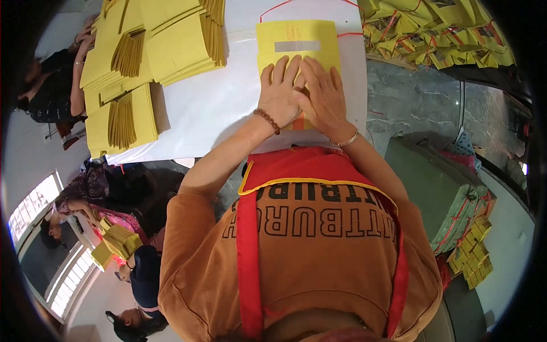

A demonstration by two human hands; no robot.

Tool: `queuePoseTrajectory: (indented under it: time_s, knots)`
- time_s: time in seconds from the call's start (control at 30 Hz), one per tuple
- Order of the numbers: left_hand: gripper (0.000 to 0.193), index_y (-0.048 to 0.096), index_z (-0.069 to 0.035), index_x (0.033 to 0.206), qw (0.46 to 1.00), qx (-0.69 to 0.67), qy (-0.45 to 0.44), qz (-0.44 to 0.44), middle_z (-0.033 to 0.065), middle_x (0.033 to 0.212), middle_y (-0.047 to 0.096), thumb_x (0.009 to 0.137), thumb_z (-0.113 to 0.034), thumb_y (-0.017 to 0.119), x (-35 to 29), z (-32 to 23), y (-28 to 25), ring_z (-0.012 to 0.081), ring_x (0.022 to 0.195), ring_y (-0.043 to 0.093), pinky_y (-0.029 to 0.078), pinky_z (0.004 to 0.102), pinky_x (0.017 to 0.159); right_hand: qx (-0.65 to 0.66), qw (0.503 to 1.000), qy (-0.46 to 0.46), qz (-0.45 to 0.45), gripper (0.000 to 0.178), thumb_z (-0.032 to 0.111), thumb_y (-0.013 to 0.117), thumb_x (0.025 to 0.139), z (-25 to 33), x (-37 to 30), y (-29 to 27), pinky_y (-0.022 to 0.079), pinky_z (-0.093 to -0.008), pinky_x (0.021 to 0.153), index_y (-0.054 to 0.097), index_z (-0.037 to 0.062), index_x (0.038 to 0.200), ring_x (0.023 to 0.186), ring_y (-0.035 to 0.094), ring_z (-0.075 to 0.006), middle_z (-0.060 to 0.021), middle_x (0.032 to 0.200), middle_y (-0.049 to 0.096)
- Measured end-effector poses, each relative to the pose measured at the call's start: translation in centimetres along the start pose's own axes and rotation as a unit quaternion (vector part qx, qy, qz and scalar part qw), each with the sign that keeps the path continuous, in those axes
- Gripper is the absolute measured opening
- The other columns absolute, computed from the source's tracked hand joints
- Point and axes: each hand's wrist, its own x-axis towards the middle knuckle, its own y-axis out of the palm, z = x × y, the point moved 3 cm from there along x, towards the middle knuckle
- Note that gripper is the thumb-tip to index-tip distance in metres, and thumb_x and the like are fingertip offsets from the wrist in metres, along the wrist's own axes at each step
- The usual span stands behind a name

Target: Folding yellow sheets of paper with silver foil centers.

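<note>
A yellow folded-paper piece (296, 34) with a grey strip across it lies near the right edge of the white-covered table (205, 119). Both of my hands rest on its near half, fingers stretched out and pointing away from me. My left hand (278, 91) lies flat with its fingers spread. Beside it, my right hand (325, 97) is also flat, its thumb against my left hand. A red string (280, 7) runs round the far side of the paper. My hands cover much of the piece; a small orange-red patch shows below them.
Stacks of yellow folded paper (179, 51) fill the table's left side. Yellow pieces tied with red string (439, 34) hang or lie at the far right. A large green bundle (427, 194) stands at my right. Several people sit at the left, one by a yellow bundle (121, 240).
</note>
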Motion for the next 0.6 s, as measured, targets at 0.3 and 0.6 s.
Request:
queuePoseTrajectory:
  time_s: [0.3, 0.6]
  knots:
    - [0.038, 0.050, -0.007, 0.118, 0.791, -0.594, -0.139, -0.049, 0.0117, 0.127, 0.047, 0.081, -0.010, 0.053, -0.7, 3.8, 1.0, 0.0313, 0.123, 0.036, 0.021, 0.0451, 0.102, -0.071, 0.996, 0.046, 0.032, 0.057, 0.028, 0.056, 0.085, -0.8, -0.5, 2.0, 0.026, -0.0512, 0.102, 0.037, 0.0074, 0.135, 0.127, 0.037, -0.0250, -0.0089, 0.137, 0.039]
    - [0.088, 0.034, -0.014, 0.138, 0.997, -0.030, 0.028, 0.071, 0.0156, 0.143, 0.028, 0.070, -0.063, 0.061, -1.4, 3.9, -1.4, 0.0378, 0.132, 0.022, 0.019, 0.0510, 0.104, -0.137, 0.989, 0.024, 0.044, 0.052, 0.031, 0.059, 0.082, -0.5, -0.2, 2.3, 0.028, -0.0524, 0.101, 0.048, 0.0062, 0.126, 0.127, 0.036, -0.0239, -0.0073, 0.136, 0.039]
